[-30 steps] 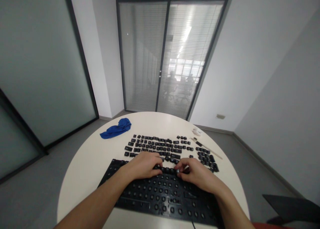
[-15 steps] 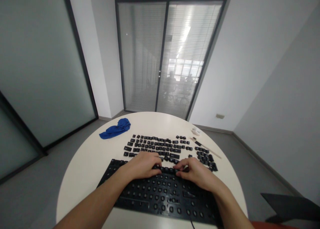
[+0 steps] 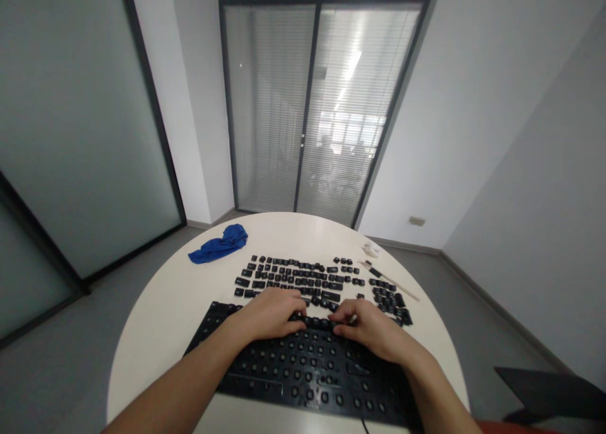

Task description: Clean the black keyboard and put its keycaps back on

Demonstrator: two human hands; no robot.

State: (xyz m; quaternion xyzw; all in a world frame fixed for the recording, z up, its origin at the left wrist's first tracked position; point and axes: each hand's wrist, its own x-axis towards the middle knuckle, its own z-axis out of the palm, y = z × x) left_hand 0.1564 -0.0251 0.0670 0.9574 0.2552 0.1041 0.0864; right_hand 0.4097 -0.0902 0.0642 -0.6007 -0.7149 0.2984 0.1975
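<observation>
A black keyboard point(image 3: 279, 364), most of its key positions bare of caps, lies at the near side of the table. My left hand point(image 3: 272, 311) rests over its far edge, fingers curled and thumb bent in, gripping the keyboard there. At the right end of a short row of fitted keycaps point(image 3: 318, 323), my right hand point(image 3: 367, 327) has thumb and fingertips closed around a keycap, mostly hidden by the fingers. Loose black keycaps point(image 3: 303, 273) lie in rows just beyond the keyboard.
More loose keycaps point(image 3: 391, 301) form a block at the right. A thin brush point(image 3: 376, 272) lies beside them, near a small white item point(image 3: 372, 250). A blue cloth point(image 3: 220, 243) sits at the back left of the round white table point(image 3: 156, 333). A cable point(image 3: 364, 425) leaves the keyboard's near edge.
The fingers of my right hand have shifted very slightly at the keycap. My left hand, the keyboard and the loose keycaps look unmoved.
</observation>
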